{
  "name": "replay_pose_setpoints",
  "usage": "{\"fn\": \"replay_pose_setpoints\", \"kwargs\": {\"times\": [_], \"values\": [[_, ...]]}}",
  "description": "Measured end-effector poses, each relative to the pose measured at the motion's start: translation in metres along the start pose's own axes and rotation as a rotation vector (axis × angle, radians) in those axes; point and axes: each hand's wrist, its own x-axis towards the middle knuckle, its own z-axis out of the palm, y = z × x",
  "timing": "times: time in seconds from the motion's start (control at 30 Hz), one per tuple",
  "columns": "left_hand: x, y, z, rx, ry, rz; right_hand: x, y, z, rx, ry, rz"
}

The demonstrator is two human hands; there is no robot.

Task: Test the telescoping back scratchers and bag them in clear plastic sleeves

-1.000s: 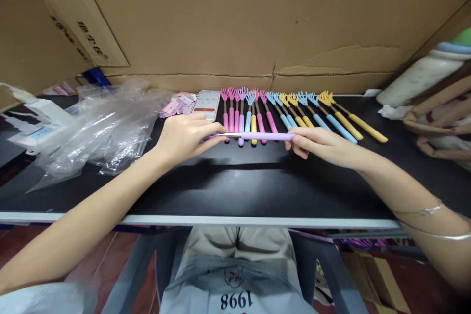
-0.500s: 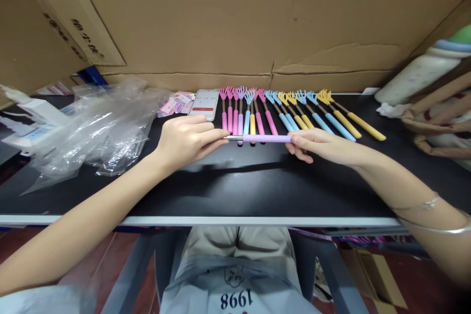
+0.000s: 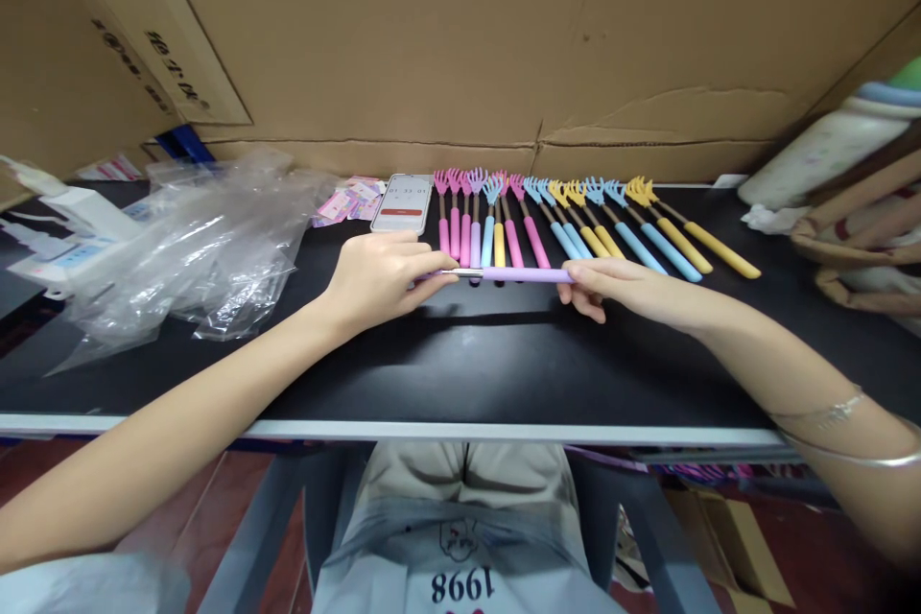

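Observation:
A purple back scratcher (image 3: 525, 275) is held level above the black table, across my front. My left hand (image 3: 385, 278) pinches its metal shaft end, and its claw is mostly hidden behind the fingers. At the other end, my right hand (image 3: 619, 286) grips the tip of the purple handle between thumb and fingers. Just behind lies a row of back scratchers with claws pointing away: pink (image 3: 444, 211), blue (image 3: 557, 223), yellow (image 3: 680, 240) and a purple one (image 3: 476, 235).
A phone (image 3: 401, 203) showing a timer lies left of the row, beside small printed cards (image 3: 351, 201). Clear plastic bags (image 3: 208, 249) and a power strip (image 3: 54, 259) occupy the left side. A bottle (image 3: 827, 144) and paper bag (image 3: 863, 240) stand right. Cardboard (image 3: 432, 38) walls the back.
My left hand has shifted slightly right along with a small camera shift, and a bit of purple now shows between its fingers. Both hands keep hold of the purple back scratcher.

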Motion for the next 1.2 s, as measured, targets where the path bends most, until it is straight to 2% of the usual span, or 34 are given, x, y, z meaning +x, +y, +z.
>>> {"fn": "replay_pose_setpoints", "kwargs": {"times": [0.33, 0.83, 1.03, 1.2], "values": [[0.001, 0.014, 0.003, -0.031, -0.047, 0.055, 0.005, -0.01, 0.017, -0.105, -0.137, -0.074], [0.005, 0.012, -0.004, -0.031, -0.108, 0.021, 0.003, -0.013, 0.019, -0.142, -0.047, -0.102], [0.006, 0.007, -0.007, -0.015, -0.106, 0.023, 0.001, -0.014, 0.014, -0.211, -0.002, -0.113], [0.001, 0.013, -0.001, -0.055, -0.068, -0.029, 0.001, -0.013, 0.015, -0.368, 0.079, -0.123]]}}
